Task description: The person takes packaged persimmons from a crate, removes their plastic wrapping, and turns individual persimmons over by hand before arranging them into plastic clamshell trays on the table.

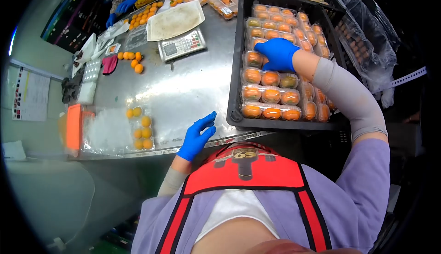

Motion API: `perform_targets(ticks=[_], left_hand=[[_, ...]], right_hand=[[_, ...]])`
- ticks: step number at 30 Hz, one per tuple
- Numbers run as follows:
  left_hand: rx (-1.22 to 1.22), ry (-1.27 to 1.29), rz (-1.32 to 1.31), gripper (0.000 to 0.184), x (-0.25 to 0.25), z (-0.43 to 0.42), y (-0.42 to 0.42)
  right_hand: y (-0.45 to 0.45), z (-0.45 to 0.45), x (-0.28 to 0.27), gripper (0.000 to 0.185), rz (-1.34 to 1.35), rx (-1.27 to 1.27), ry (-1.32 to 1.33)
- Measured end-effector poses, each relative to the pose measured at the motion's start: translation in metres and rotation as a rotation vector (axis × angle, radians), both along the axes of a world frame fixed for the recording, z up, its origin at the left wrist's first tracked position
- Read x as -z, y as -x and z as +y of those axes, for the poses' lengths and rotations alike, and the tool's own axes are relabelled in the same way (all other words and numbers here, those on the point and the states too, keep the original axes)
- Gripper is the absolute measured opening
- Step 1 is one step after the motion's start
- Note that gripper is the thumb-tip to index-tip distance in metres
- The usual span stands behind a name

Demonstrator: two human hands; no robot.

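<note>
My right hand, in a blue glove, reaches over the black crate at the right. Its fingers rest on a clear pack of orange fruits among rows of similar packs; the hand covers part of that pack, and its grip is hard to make out. My left hand, also gloved in blue, hovers by the near edge of the metal table, fingers apart and nothing in them. Left of it, a clear tray of yellow-orange fruits lies on the table.
A scale with a cream tray stands mid-table. Loose fruits lie left of it. A co-worker's gloved hands are at the far left. An orange box sits at the left edge, plastic-covered crates at the right.
</note>
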State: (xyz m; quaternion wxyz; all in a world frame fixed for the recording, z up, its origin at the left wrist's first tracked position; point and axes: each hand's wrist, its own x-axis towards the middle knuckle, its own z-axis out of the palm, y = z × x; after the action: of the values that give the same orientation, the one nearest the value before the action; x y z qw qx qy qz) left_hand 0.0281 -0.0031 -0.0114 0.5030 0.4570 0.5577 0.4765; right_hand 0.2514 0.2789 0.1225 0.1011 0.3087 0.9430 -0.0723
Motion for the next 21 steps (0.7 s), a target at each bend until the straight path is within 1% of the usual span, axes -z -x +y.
perform_targets(ticks=[4, 6, 7, 9, 10, 12, 14, 16, 18, 20, 21], left_hand=[[0.035, 0.018, 0.048, 0.047, -0.005, 0.008, -0.015], [0.050, 0.015, 0.099, 0.047, -0.005, 0.009, -0.018], [0.051, 0.015, 0.101, 0.047, -0.006, 0.009, -0.019], [0.023, 0.013, 0.093, 0.046, -0.010, 0.007, -0.018], [0.018, 0.008, 0.093, 0.046, -0.011, 0.007, -0.017], [-0.005, -0.049, 0.059, 0.045, -0.011, 0.005, -0.012], [-0.011, -0.063, 0.053, 0.045, -0.015, 0.005, -0.006], [-0.017, -0.078, -0.022, 0.046, -0.018, 0.003, 0.001], [-0.030, -0.092, -0.058, 0.046, -0.024, 0.003, 0.008], [-0.030, -0.108, -0.127, 0.043, -0.031, 0.005, 0.016], [-0.032, -0.109, -0.127, 0.043, -0.034, 0.006, 0.021]], right_hand=[[0.008, -0.004, 0.002, 0.043, 0.052, 0.024, -0.036], [0.005, 0.001, 0.002, 0.036, 0.041, 0.022, 0.004], [0.002, 0.002, 0.001, 0.036, 0.043, 0.024, 0.003], [-0.002, 0.004, -0.007, 0.048, 0.102, -0.031, -0.009], [-0.002, 0.005, -0.014, 0.048, 0.102, -0.036, -0.013], [-0.004, 0.006, -0.034, 0.050, 0.180, -0.015, -0.039], [-0.006, 0.017, -0.058, 0.055, 0.255, -0.084, -0.049], [-0.006, 0.025, -0.086, 0.055, 0.262, -0.147, -0.098], [-0.009, 0.012, -0.119, 0.055, 0.358, -0.206, -0.165], [-0.011, 0.005, -0.147, 0.053, 0.392, -0.263, -0.194], [-0.009, -0.017, -0.172, 0.054, 0.342, -0.190, -0.248]])
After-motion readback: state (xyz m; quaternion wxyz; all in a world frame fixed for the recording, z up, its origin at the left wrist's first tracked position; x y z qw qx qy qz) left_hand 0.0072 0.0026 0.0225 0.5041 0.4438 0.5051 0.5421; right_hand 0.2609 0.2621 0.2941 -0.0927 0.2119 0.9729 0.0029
